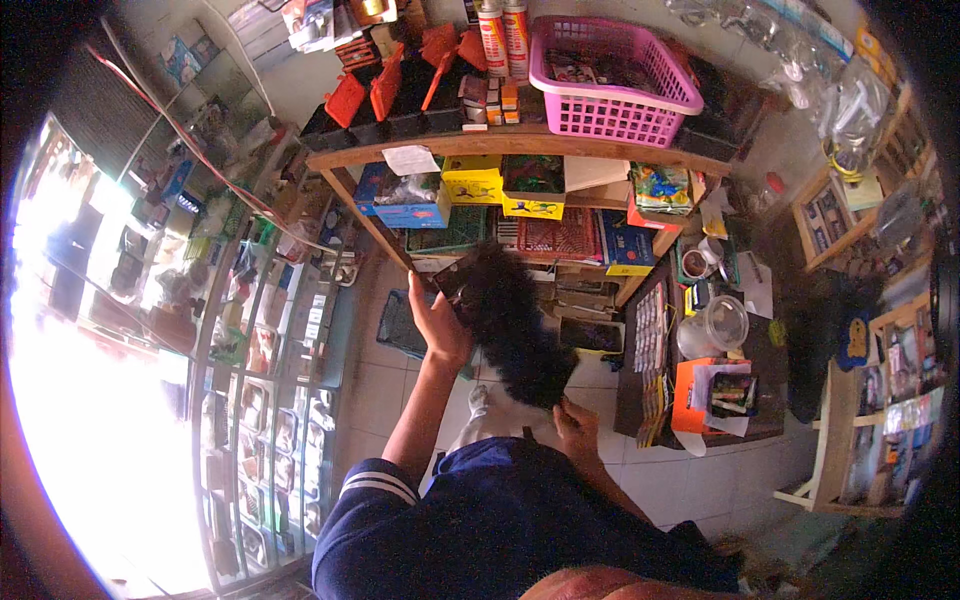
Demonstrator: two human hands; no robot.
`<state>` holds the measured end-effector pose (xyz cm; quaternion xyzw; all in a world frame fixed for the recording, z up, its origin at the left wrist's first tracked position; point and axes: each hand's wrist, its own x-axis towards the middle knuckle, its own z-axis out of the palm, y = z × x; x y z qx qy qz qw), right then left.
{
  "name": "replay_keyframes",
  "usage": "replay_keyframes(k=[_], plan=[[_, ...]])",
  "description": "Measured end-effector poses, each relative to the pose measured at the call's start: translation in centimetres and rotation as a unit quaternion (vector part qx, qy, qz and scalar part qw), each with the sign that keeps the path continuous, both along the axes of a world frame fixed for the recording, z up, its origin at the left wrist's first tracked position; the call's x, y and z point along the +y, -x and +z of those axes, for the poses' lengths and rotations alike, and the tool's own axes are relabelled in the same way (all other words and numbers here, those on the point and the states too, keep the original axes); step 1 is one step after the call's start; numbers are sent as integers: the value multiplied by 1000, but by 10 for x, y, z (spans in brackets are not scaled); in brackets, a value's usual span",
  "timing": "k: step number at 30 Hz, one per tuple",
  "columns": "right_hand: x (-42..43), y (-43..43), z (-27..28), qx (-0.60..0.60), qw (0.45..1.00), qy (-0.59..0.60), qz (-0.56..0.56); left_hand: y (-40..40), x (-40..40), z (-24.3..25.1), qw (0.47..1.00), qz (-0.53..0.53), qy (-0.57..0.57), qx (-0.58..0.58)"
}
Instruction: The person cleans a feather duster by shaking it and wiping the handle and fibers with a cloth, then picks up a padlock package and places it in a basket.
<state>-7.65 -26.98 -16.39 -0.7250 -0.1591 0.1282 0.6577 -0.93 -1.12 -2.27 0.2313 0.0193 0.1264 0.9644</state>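
A black fluffy thing (525, 337), which looks like a feather duster, slants across the middle in front of my body. My right hand (577, 431) is closed at its lower end, where any handle is hidden. Its upper part lies beside my left hand (442, 326), which holds a small dark, partly shiny object (451, 287) with the thumb up. What that object is cannot be told. Just beyond my hands stands a wooden shelf (517, 142) with yellow boxes (471, 182), a blue box (414, 214) and a pink plastic basket (619, 112) on top.
Glass display shelves (262, 420) packed with goods run along the left. At the right, a dark counter (769, 375) holds a clear round container (712, 328), an orange box (694, 397) and cups. A dark basket (403, 322) sits on the tiled floor. Silicone tubes (493, 37) stand on the shelf top.
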Motion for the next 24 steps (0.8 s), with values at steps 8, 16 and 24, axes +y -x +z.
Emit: replay_keyframes(k=[8, 16, 24], plan=[[60, -6, 27, -9, 997, 44, 70, 8, 72, -9, 998, 49, 24, -28], [158, -6, 33, -164, 986, 31, 26, 25, 158, -1, 997, 39, 61, -8], [218, -12, 51, -147, 980, 89, 96, 41, 217, 0, 995, 31, 63, -70]])
